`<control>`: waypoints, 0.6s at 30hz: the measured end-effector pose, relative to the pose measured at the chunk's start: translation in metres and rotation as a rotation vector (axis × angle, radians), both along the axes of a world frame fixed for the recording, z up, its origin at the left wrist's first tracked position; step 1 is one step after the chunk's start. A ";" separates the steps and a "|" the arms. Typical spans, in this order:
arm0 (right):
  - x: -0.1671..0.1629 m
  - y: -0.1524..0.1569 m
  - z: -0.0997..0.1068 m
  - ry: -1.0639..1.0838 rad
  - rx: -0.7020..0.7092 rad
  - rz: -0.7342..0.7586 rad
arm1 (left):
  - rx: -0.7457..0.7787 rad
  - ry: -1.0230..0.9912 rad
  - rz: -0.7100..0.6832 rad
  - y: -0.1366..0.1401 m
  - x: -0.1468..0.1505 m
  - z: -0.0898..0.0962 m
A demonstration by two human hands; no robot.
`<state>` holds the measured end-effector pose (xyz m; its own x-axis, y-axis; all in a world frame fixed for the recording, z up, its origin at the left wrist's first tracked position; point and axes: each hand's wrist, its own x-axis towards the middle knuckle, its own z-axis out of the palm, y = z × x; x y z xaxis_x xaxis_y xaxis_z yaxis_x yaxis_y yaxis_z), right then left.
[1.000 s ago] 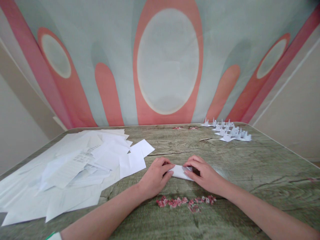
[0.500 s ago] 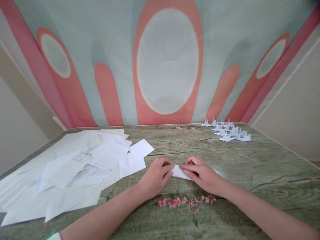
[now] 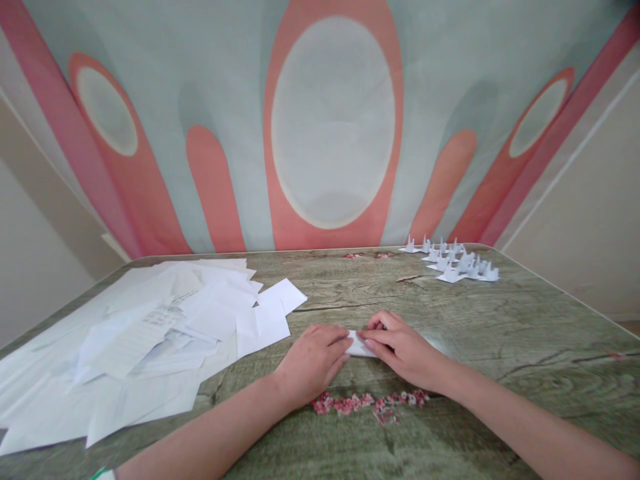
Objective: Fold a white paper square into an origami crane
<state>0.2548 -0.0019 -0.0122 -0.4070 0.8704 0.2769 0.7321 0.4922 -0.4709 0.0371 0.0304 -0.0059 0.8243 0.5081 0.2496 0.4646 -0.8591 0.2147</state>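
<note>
On the table [image 3: 360, 293], right of the loose sheets [image 3: 210, 310], the right hand [image 3: 407, 350] pinches one end of the folded paper [image 3: 359, 347] while the left hand [image 3: 313, 361] lies over the other, whether gripping or only pressing I cannot tell.

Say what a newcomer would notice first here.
Probably the big pale oval, ringed in coral, on the backdrop behind the table. Next, the heap of white papers on the table's left and the folded paper figures at its far right. Near the middle, the left hand and right hand touch a folded white paper.
</note>
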 end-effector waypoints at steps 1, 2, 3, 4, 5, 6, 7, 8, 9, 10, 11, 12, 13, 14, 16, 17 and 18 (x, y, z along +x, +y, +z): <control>0.000 0.000 0.000 -0.002 0.001 0.001 | 0.006 0.008 0.001 0.000 0.000 0.000; 0.000 0.000 0.000 -0.003 0.002 0.000 | 0.010 0.017 0.003 0.000 0.000 0.000; 0.000 0.000 0.000 -0.003 0.002 -0.002 | 0.014 0.025 0.002 0.000 0.000 0.000; 0.000 -0.001 0.000 -0.004 0.003 -0.003 | 0.018 0.032 -0.001 0.000 0.000 0.000; 0.000 -0.001 0.000 -0.007 0.006 -0.004 | 0.021 0.037 -0.004 0.000 0.000 0.000; 0.000 -0.001 -0.001 -0.012 0.011 -0.006 | 0.025 0.041 -0.004 0.000 0.000 0.000; -0.001 -0.002 -0.002 -0.016 0.018 -0.008 | 0.028 0.042 -0.001 -0.001 0.001 0.000; -0.001 -0.002 -0.002 -0.021 0.026 -0.012 | 0.032 0.041 0.003 -0.001 0.001 0.000; -0.001 -0.003 -0.003 -0.024 0.034 -0.017 | 0.035 0.040 0.006 -0.001 0.001 0.000; -0.002 -0.004 -0.004 -0.025 0.042 -0.023 | 0.037 0.036 0.008 -0.001 0.001 0.000; -0.002 -0.004 -0.004 -0.025 0.048 -0.028 | 0.039 0.031 0.008 -0.002 0.001 0.000; -0.003 -0.005 -0.004 -0.024 0.052 -0.033 | 0.041 0.026 0.006 -0.002 0.001 0.000; -0.003 -0.005 -0.004 -0.025 0.055 -0.039 | 0.042 0.021 0.003 -0.002 0.001 0.000; -0.004 -0.006 -0.004 -0.026 0.055 -0.044 | 0.044 0.016 0.000 -0.001 0.001 0.000; -0.004 -0.006 -0.004 -0.028 0.053 -0.050 | 0.049 0.008 0.000 -0.001 0.001 0.000; -0.004 -0.006 -0.003 -0.029 0.051 -0.052 | 0.051 0.005 0.000 -0.002 0.001 0.000; -0.004 -0.006 -0.003 -0.031 0.048 -0.052 | 0.053 0.003 -0.001 -0.002 0.001 0.000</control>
